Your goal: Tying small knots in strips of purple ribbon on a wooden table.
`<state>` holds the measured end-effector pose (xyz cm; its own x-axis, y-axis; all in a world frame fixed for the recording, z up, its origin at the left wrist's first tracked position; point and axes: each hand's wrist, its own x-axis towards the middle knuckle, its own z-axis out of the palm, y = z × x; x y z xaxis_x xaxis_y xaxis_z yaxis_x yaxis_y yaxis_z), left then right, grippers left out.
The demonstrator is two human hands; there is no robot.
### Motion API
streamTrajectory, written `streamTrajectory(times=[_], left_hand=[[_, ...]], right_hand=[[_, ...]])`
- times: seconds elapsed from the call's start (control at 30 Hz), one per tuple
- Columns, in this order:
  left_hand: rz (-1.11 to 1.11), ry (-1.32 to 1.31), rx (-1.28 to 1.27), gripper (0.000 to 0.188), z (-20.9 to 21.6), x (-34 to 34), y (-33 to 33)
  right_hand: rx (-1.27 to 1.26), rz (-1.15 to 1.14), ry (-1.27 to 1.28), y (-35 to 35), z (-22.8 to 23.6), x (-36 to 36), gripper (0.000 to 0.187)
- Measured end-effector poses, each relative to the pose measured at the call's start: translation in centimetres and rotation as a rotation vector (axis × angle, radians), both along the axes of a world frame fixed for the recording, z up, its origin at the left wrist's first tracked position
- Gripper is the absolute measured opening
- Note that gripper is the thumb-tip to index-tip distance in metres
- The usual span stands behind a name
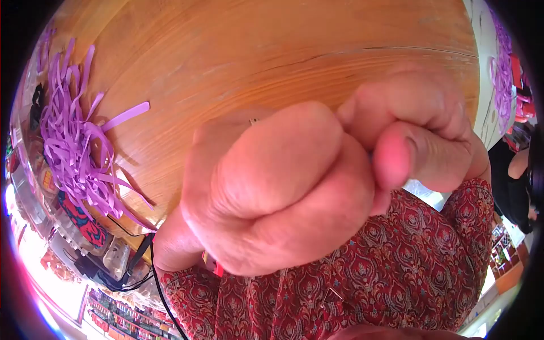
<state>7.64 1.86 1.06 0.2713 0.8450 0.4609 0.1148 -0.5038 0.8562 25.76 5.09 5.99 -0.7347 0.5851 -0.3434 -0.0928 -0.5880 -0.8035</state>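
My left hand [277, 192] is curled into a fist, raised close to the camera in the middle of the head view. Against its right side my right hand [422, 133] is closed too, its thumb and bent fingers pressed together. The two hands touch or nearly touch. Whatever they may hold is hidden behind the fingers. A small metallic bit [254, 121] shows at the upper edge of the left hand, too little of it to name. To the left, a loose heap of purple ribbons [79, 136] lies on the wooden table [226, 51], apart from both hands.
Beyond the ribbons, at the left, are clear plastic packages [116, 258] and a red and blue patterned item [85, 224]. A black cable [157, 283] runs down near my left arm. More purple ribbons [501, 73] hang at the far right, where another person [510, 175] in dark clothing is partly visible.
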Motion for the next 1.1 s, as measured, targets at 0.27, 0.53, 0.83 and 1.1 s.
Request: streamTrajectory(times=[0.27, 0.53, 0.83, 1.1], left_hand=[[-0.1, -0.144, -0.111, 0.017, -1.3, -0.1, 0.4], [-0.024, 0.015, -0.114, 0.019, -1.2, 0.1, 0.6], [-0.013, -0.088, -0.175, 0.012, -1.4, 0.0, 1.9], [0.03, -0.023, -0.073, 0.012, -0.4, -0.9, 2.8]], right_hand=[[0.229, -0.087, -0.15, -0.9, -0.1, -0.7, 0.044], [0.14, -0.096, -0.151, 1.1, -0.9, -0.5, 0.05], [0.129, -0.121, -0.034, 1.8, -1.7, 0.1, 0.043], [0.175, -0.24, -0.12, 3.1, -2.5, 0.2, 0.033]])
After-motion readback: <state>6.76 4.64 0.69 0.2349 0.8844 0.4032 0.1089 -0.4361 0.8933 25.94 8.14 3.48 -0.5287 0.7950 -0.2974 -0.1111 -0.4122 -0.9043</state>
